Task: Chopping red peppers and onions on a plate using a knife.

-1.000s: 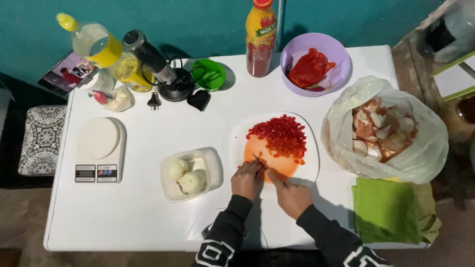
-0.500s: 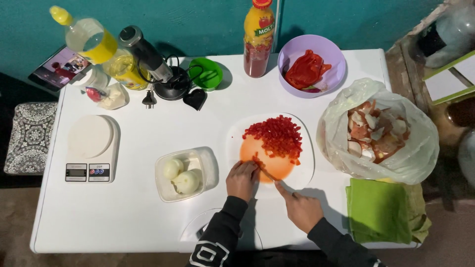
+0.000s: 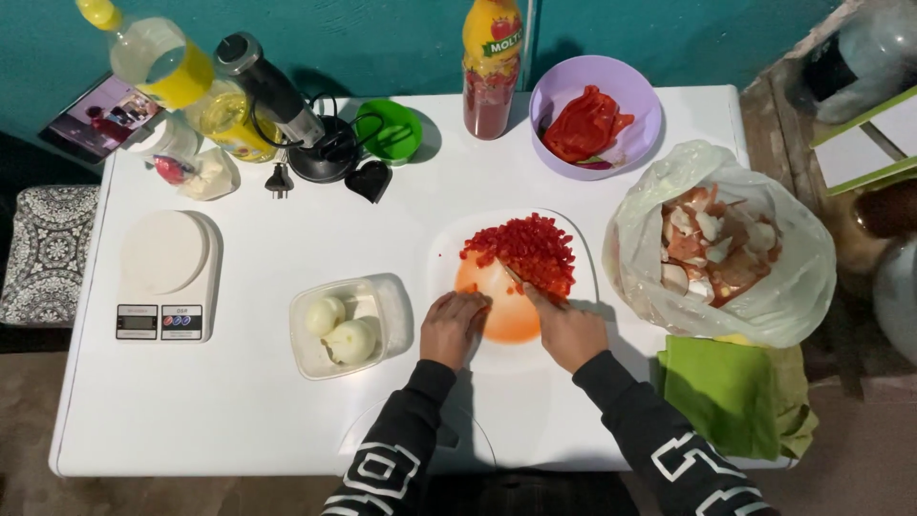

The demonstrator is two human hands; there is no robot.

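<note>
Head view looks straight down on a white table (image 3: pixel 239 401); near its front edge lies a white cutting board (image 3: pixel 449 258) stained orange, with a heap of chopped red pepper (image 3: pixel 525 250) on its far half; the right hand (image 3: pixel 570 334) is closed round the handle of a knife (image 3: pixel 521 283), whose blade points up and left into the near edge of the heap; the left hand (image 3: pixel 453 327) rests on the board's near left part with fingers curled down, tips touching the orange stain, holding nothing that can be made out; just left of the board sits a clear plastic tub (image 3: pixel 382 296) with peeled onions (image 3: pixel 342 330) in it; farther left is a white kitchen scale (image 3: pixel 162 277); behind the board stands a purple bowl (image 3: pixel 640 105) with large red pepper pieces; a clear plastic bag (image 3: pixel 659 220) of peelings lies right of the board, and green cloths (image 3: pixel 721 397) lie near the right forearm.
</note>
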